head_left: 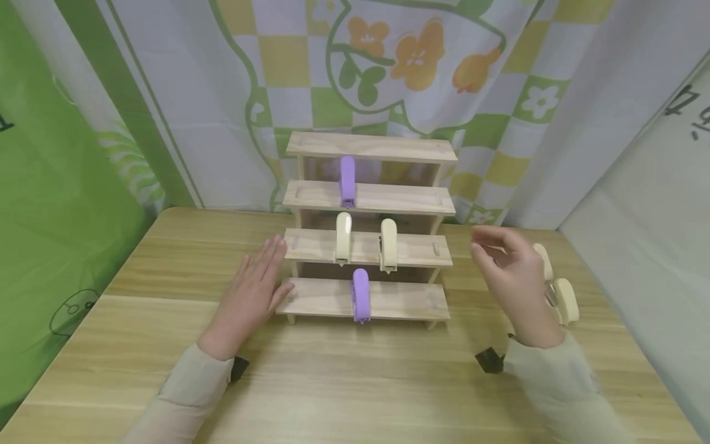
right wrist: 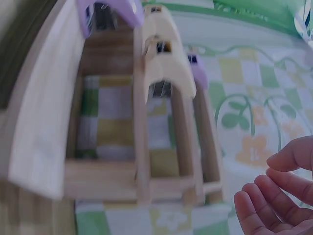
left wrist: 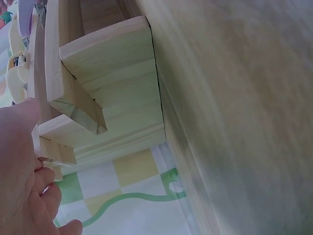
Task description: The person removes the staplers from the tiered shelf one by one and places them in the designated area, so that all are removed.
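Observation:
A four-tier wooden rack (head_left: 318, 299) stands on the table, with staplers on its lower three tiers. One purple stapler (head_left: 361, 296) is on the bottom tier. Two cream staplers, a left one (head_left: 343, 238) and a right one (head_left: 389, 245), sit above it. Another purple stapler (head_left: 347, 182) is on the third tier. My left hand (head_left: 249, 293) lies against the rack's left end, fingers extended. Right of the rack hovers my right hand (head_left: 516, 277), fingers loosely bent; the right wrist view shows nothing between its fingertips (right wrist: 252, 208).
Two more cream staplers, a farther one (head_left: 543, 260) and a nearer one (head_left: 566, 301), lie on the table (head_left: 355, 388) beside my right hand, partly hidden by it. Behind the rack hangs a patterned curtain (head_left: 288, 61). Green cloth (head_left: 55, 203) borders the left side.

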A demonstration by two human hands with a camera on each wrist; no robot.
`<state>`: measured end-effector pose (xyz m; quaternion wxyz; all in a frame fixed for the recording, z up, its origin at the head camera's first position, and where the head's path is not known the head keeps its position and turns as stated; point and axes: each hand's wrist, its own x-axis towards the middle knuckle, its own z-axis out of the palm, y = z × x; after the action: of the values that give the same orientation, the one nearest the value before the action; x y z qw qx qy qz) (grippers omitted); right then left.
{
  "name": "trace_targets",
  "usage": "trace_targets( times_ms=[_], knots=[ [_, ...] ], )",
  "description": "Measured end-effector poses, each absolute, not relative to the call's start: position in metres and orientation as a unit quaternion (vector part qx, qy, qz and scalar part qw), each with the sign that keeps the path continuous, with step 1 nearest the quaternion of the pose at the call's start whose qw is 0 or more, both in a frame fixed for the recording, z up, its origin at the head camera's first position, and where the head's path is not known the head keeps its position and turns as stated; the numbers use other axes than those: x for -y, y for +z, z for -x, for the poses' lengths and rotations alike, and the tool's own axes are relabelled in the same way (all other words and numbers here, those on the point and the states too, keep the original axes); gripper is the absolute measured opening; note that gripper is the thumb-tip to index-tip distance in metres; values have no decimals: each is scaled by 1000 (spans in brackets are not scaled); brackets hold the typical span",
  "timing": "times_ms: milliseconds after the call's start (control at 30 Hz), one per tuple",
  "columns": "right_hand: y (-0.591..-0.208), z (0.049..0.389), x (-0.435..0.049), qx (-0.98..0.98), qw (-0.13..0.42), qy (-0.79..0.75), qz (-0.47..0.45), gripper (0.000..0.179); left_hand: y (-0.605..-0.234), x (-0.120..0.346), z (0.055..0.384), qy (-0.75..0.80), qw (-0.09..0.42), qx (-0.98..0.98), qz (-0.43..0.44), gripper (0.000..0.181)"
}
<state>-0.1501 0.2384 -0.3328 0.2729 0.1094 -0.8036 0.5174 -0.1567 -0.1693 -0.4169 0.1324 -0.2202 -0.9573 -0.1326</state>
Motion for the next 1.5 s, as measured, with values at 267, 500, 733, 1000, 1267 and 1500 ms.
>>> trace_targets(
  times_ms=[267, 500, 733, 1000, 1267, 1500],
  knots=[
    [-319, 162, -202, 797, 238, 537, -141, 22, -417, 169, 156, -132, 134, 957, 219, 78],
    [-312, 174, -175, 805, 205, 536, -150, 23, -418, 169, 155, -134, 140, 956, 221, 78],
    [-306, 188, -153, 809, 179, 537, -159, 25, -417, 169, 155, -132, 142, 955, 225, 78],
    [-299, 203, -130, 830, 140, 515, -164, 35, -420, 170, 157, -127, 142, 956, 222, 78],
    [-296, 215, -105, 844, 125, 498, -157, 40, -420, 170, 157, -129, 136, 957, 219, 79],
    [-292, 225, -90, 858, 129, 473, -153, 39, -420, 170, 157, -131, 140, 956, 221, 79]
  ],
)
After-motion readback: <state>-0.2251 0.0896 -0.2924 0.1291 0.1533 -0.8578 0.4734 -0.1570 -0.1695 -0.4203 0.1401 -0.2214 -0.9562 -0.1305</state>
